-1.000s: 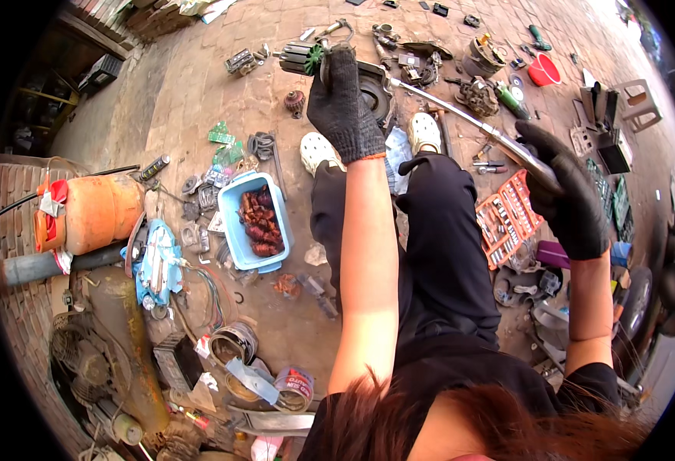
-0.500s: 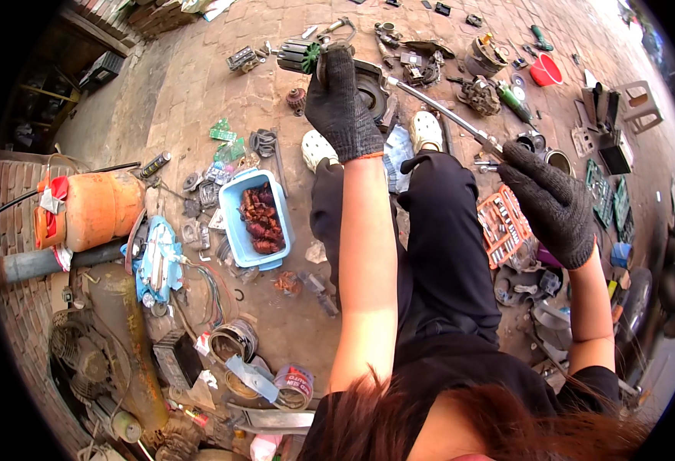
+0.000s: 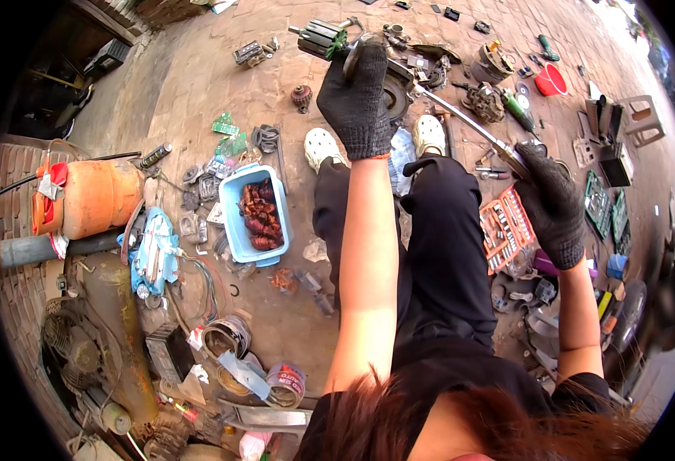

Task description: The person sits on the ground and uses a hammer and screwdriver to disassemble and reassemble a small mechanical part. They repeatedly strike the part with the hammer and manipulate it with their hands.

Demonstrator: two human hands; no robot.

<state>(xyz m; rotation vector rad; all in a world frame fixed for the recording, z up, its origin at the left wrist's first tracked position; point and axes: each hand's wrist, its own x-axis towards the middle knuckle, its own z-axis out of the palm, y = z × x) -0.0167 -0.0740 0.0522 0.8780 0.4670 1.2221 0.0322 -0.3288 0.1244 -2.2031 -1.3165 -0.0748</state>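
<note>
My left hand (image 3: 359, 107), in a black knit glove, is closed around a motor armature (image 3: 324, 38), a ribbed grey cylinder with a green end, which sticks out to the left of the fist. From near that fist a long metal bar (image 3: 468, 117) slants down to the right. My gloved right hand (image 3: 551, 203) has its fingers curled round the bar's lower end. How the bar meets the armature is hidden behind the left glove. Beneath the bar's upper end, a dark round metal housing (image 3: 395, 96) lies on the ground.
A light-blue tub (image 3: 234, 192) holds copper-coloured scraps. Right of my legs lies an orange socket set case (image 3: 504, 227). Motor parts (image 3: 483, 100), a red bowl (image 3: 551, 80) and a plastic stool (image 3: 642, 119) are further out. An orange gas cylinder (image 3: 95, 201) lies at left.
My right hand's outstretched fingers have curled round the bar, and the hand has shifted slightly left. My left hand and the armature have moved a little to the right in the picture.
</note>
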